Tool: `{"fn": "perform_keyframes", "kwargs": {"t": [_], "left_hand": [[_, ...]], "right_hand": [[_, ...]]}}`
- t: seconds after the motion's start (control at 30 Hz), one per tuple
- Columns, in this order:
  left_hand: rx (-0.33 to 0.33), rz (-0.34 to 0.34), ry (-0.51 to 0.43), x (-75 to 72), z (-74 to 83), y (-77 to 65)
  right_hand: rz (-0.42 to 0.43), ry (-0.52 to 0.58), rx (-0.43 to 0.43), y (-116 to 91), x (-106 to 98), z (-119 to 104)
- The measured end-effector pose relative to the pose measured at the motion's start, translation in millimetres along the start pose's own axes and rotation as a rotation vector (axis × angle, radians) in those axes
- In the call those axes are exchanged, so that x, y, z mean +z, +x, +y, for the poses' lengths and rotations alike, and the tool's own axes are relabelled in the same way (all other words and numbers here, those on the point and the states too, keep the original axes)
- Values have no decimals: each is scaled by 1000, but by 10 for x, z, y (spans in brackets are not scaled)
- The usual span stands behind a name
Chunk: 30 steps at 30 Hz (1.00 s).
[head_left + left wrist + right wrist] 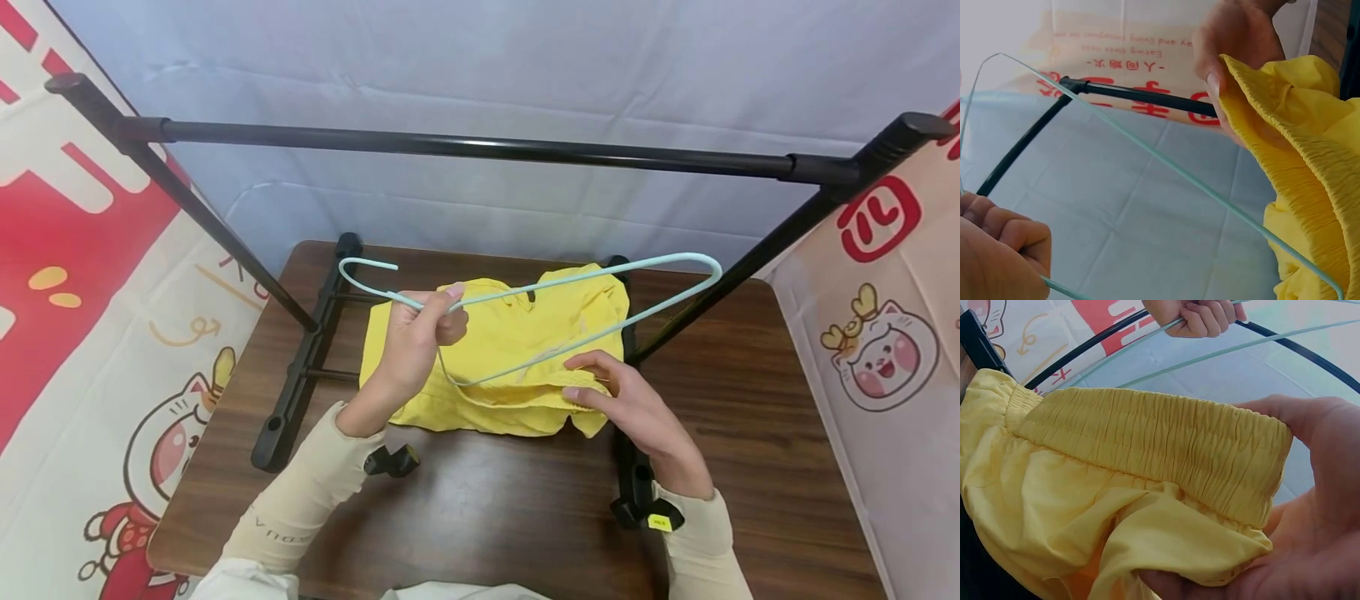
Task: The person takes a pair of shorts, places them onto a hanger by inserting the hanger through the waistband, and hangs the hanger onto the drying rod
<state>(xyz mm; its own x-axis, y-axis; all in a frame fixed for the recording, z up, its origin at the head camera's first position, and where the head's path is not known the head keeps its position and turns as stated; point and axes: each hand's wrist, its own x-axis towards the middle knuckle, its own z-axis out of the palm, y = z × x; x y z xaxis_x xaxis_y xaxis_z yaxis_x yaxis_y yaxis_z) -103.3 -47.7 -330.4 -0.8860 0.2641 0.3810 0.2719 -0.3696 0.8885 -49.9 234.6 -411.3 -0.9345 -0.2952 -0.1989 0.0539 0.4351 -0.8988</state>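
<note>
In the head view my left hand grips a light blue wire hanger at its neck, the hook pointing left and the long body reaching right. Beneath it lie yellow shorts with a gathered elastic waistband facing me. My right hand holds the right end of that waistband between thumb and fingers, the opening spread slightly. The left wrist view has the hanger's lower corner overlapping the yellow cloth near the waist opening. Curled fingers of the left hand hide the hanger's neck there.
A black rack stands over the wooden table, its crossbar spanning above the hands and its feet on either side of the shorts. Pale cloth hangs behind, with printed cartoon sheets at both sides.
</note>
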Motion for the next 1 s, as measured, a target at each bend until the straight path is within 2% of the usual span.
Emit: {"fn": "perform_keyframes", "kwargs": {"t": [0.2,0.33,0.43,0.6,0.7,0.83,1.0], "left_hand": [[22,-50,-108,-42,-43,1],[-45,-111,-67,-53,-98,-29],[-133,-166,43,-84,-139,-63],[-265,-181,343,-190,-173,-169],[-279,-201,515,-257,-189,-263],[-245,-221,635,-325,-224,-355],[-274,-128,725,-432,-215,-393]], "right_hand": [[3,40,-11,-21,1,-27],[15,113,-39,-37,-5,-43],[39,192,-75,-41,-23,-55],[57,360,-157,-67,-78,-39],[52,450,-191,-99,-107,-38],[59,503,-207,-130,-121,-57],[71,489,-240,-162,-150,-67]]}}
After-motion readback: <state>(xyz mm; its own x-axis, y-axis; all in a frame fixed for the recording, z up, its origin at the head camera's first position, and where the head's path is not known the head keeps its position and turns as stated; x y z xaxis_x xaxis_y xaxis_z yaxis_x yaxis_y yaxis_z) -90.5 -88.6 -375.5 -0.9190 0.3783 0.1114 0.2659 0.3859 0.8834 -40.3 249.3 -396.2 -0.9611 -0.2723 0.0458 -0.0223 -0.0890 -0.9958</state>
